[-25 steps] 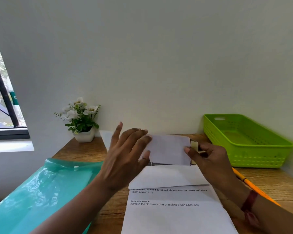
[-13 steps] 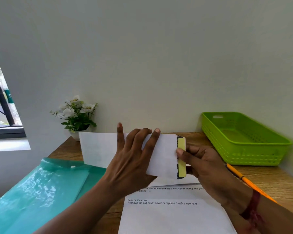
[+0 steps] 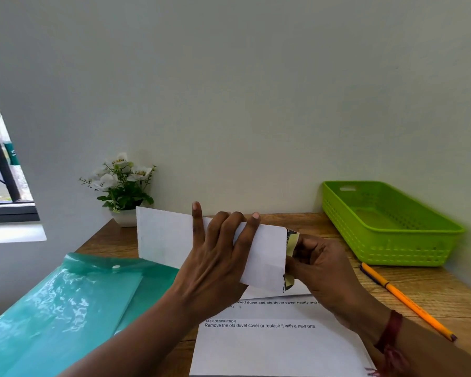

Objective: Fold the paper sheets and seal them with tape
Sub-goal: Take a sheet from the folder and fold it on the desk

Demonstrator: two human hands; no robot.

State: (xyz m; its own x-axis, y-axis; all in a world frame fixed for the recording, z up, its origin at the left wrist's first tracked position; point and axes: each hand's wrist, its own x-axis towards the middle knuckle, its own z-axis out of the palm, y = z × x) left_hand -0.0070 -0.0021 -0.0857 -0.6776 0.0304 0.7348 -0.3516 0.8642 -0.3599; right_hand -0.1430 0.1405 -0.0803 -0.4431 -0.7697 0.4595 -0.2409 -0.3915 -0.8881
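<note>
A folded white paper sheet (image 3: pixel 163 238) is held upright above the wooden table, its long side running left to right. My left hand (image 3: pixel 218 257) grips it across the middle, fingers spread over the near face. My right hand (image 3: pixel 318 262) pinches the sheet's right end, where a yellowish strip of tape (image 3: pixel 292 242) with a dark edge wraps around the fold. Below lie a printed sheet (image 3: pixel 269 346) and another white sheet (image 3: pixel 299 291), mostly hidden by the hands.
A teal plastic folder (image 3: pixel 65 303) lies at the left on the wooden table (image 3: pixel 433 295). A green basket (image 3: pixel 392 227) stands at the back right, an orange pencil (image 3: pixel 408 303) in front of it. A small potted flower (image 3: pixel 123 186) sits by the wall.
The folded sheet rose off the table and turned upright between both hands. My right hand moved onto its right end and now bends the tape strip around the edge.
</note>
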